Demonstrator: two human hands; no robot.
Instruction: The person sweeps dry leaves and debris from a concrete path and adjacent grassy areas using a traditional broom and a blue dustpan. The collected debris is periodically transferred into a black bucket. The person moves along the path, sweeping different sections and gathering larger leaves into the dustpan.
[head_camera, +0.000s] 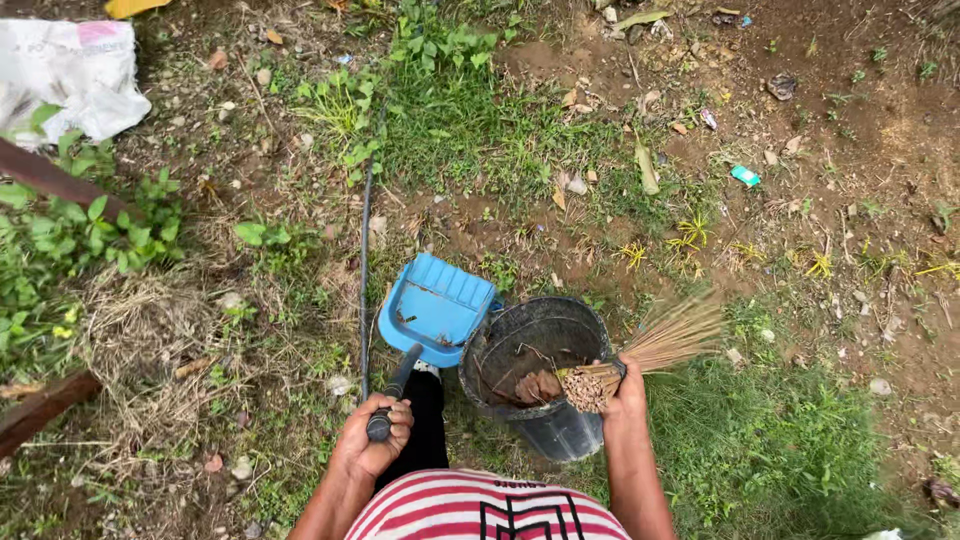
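Note:
My left hand (374, 438) grips the dark handle of a blue dustpan (436, 304), whose pan lies tilted against the left rim of a black bucket (552, 425). My right hand (626, 392) holds the bound end of a stick broom (650, 352) over the bucket's right rim, its bristles fanning out to the right. Brown dry leaves lie inside the bucket (538, 385). I wear a red and white striped shirt.
A thin black hose (365, 250) runs up the ground left of the dustpan. A white sack (72, 72) lies at top left. Grass, weeds, bare soil and scattered litter surround me, with dry straw and a rusty bar (45, 405) at left.

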